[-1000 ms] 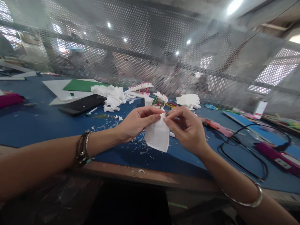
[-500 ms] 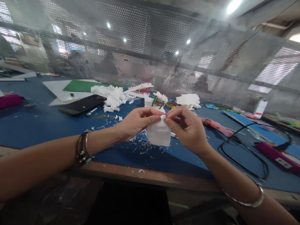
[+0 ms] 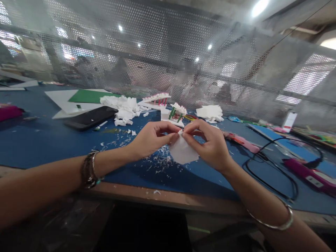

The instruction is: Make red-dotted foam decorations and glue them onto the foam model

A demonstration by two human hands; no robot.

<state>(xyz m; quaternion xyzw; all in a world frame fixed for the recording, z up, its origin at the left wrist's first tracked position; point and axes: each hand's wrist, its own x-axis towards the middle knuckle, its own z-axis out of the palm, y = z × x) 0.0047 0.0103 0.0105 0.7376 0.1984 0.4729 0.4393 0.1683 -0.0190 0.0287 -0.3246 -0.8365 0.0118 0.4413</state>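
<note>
A thin white sheet of tissue paper [image 3: 184,151] hangs between my hands over the blue table. My left hand [image 3: 153,139] pinches its gathered top edge between thumb and fingers. From the other side, my right hand [image 3: 208,141] pinches the same spot, fingertips almost meeting the left ones. Right behind my fingers stands a small white model with green posts [image 3: 175,113]. Farther back is a second white model with red posts [image 3: 157,100]. White paper scraps [image 3: 164,161] lie scattered below the sheet.
Crumpled white tissue [image 3: 123,107] and a black phone [image 3: 90,117] lie left, by a green sheet [image 3: 90,96]. A tissue stack [image 3: 209,112] sits behind my right hand. To the right are a pink tool [image 3: 243,141], a black cable [image 3: 273,185] and a purple power strip [image 3: 311,176].
The tissue sheet has turned, its lower end swinging to the right, while both hands keep pinching its top. The view has shifted slightly.
</note>
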